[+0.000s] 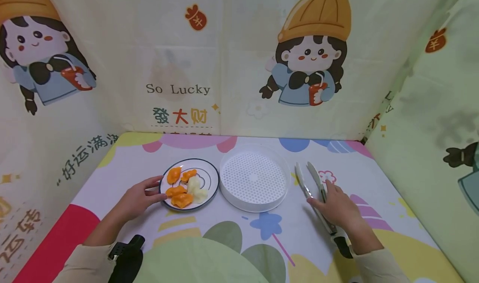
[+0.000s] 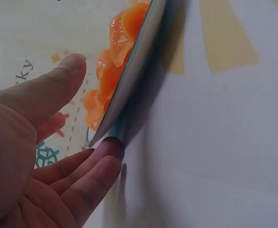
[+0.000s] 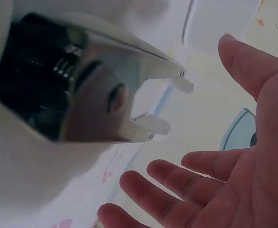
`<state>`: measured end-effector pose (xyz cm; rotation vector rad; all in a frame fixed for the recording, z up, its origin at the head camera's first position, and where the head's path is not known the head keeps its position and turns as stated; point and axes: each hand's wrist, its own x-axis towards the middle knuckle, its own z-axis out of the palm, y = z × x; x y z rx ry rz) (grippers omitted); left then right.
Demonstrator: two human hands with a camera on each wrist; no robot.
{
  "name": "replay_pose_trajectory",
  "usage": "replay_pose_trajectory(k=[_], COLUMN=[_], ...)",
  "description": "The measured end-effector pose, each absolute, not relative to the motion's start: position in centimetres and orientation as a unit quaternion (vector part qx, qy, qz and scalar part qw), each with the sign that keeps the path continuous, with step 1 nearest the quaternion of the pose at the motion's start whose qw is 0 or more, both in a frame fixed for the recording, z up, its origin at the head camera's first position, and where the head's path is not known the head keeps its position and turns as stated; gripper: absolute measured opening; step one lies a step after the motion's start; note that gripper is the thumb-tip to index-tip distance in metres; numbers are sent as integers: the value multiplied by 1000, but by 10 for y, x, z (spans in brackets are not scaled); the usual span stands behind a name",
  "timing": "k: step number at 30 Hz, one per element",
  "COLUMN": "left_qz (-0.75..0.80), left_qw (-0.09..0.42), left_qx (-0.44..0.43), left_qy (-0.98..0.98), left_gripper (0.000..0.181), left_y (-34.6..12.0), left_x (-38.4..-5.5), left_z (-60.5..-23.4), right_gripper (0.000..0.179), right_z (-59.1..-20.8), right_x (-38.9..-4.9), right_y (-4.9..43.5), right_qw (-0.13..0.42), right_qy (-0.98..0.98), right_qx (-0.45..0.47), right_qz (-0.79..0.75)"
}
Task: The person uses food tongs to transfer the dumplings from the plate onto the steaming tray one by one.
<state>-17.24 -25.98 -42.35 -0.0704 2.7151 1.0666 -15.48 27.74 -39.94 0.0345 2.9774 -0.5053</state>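
My left hand [image 1: 139, 198] is at the left rim of a white plate [image 1: 210, 182] with a dark blue edge. On the plate lie several orange dumplings [image 1: 174, 175] and pale ones [image 1: 194, 185]. The left wrist view shows the fingertips [image 2: 108, 156] at the underside of the plate's rim, with the thumb raised and apart from it. Over a pair of metal tongs [image 1: 304, 187] with white tips hovers my right hand [image 1: 338, 206]. In the right wrist view its fingers [image 3: 148, 194] are spread beside the tongs, which lie apart at their tips.
Between the plate and the tongs stands a round white steamer tray [image 1: 254, 179] with a perforated base. A patterned cloth [image 1: 232, 258] covers the table. Printed curtains [image 1: 239, 58] rise behind it and on both sides.
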Motion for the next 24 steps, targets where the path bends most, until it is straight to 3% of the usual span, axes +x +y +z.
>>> replay_pose_trajectory(k=[16, 24], left_qz=[362, 362], left_qw=[112, 115], left_qx=[-18, -23], left_qy=[925, 925], left_gripper=[82, 83], left_y=[-261, -260], left_x=[-174, -174], left_z=[-428, -428], right_gripper=[101, 89], right_z=[-415, -420], right_x=[-160, -163], right_y=[280, 279], right_qw=[80, 72], right_qy=[978, 975], right_qx=[24, 32], right_qz=[-191, -206])
